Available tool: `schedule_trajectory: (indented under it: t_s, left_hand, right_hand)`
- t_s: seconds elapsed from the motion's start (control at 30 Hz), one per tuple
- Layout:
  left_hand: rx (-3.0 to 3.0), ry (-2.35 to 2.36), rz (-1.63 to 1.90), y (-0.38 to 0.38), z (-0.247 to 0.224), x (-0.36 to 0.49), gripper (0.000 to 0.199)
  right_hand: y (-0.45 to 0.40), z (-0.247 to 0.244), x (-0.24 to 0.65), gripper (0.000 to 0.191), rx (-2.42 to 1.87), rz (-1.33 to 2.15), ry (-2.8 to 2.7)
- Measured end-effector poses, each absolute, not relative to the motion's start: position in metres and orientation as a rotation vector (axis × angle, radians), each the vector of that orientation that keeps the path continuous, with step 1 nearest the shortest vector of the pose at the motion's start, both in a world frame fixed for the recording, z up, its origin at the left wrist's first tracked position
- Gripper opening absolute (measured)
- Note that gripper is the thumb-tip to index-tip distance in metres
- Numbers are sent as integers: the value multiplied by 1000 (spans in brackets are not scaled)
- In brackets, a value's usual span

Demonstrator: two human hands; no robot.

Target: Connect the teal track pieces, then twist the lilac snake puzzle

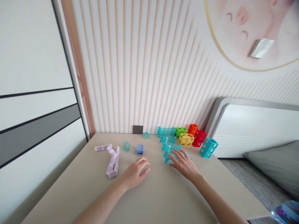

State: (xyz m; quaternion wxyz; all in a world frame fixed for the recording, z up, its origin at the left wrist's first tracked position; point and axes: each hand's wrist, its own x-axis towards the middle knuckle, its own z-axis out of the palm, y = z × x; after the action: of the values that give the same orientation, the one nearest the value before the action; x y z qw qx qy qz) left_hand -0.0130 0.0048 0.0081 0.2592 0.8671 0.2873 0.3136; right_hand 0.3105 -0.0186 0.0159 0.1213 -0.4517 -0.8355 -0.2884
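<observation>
Beige table (pixel 149 199) with the right hand (pixel 184 164), fingers spread, touching the teal lattice pieces (pixel 171 149) at far right; left hand (pixel 135 172), fingers loosely apart, flat near the blue cube (pixel 140 149), right of the purple folding toy (pixel 112 158).

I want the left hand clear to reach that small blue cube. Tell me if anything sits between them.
Nothing visible does. The left hand lies flat on the table, and the small blue cube stands just beyond its fingertips, with only bare tabletop between. The purple snake toy lies off to the left, clear of that path.
</observation>
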Motion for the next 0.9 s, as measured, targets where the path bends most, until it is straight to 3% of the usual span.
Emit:
schedule_trajectory:
  t_s: [0.67,0.9]
  left_hand:
    - [2534,803,737,5,8,-14,17]
    - [2526,781,773,5,9,-15,18]
  right_hand:
    - [-24,9,326,34,-1330,-746,-2537]
    - [-25,17,317,45,-1268,-692,-2537]
